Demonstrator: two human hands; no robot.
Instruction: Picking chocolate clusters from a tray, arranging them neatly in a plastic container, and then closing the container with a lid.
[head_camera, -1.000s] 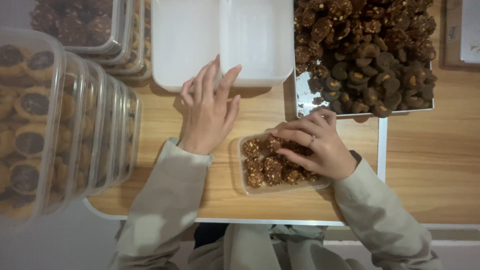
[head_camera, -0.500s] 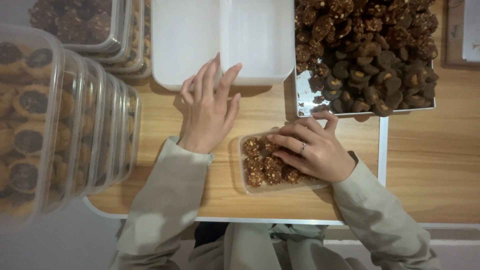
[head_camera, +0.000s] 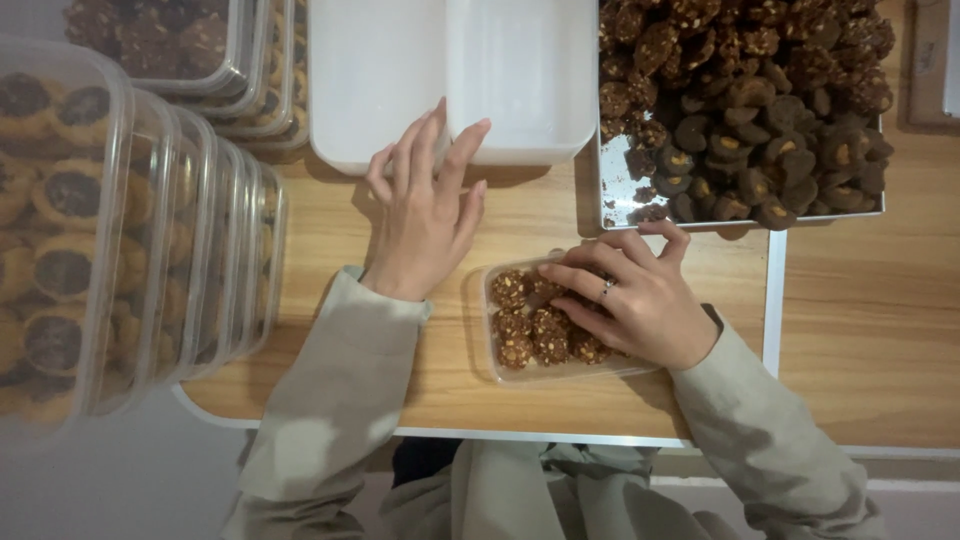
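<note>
From the head camera, looking straight down, we see much that is cut off. A metal tray (head_camera: 612, 205) heaped with dark chocolate cookies (head_camera: 745, 95) runs out of the upper right of the frame. A white container (head_camera: 440, 70) is cropped at the top centre. A row of clear lidded tubs (head_camera: 110, 240) fills the left edge, its nearest tub blurred, so the tarts inside are hard to make out.

At lower centre, a small clear box (head_camera: 490, 340) lies on the wooden table (head_camera: 860, 330), holding round nut-crusted cookies (head_camera: 530, 335). Our right hand (head_camera: 640, 300) lies over the box's right half, hiding that part; its fingertips (head_camera: 560, 272) rest on the cookies inside, fingers loosely curved and not clenched. We cannot tell whether it pinches one.

Our left hand (head_camera: 425, 215) sits just left of and above the box, apart from it, fingers spread and holding nothing, its fingertips (head_camera: 478, 128) touching the white container's near edge.
</note>
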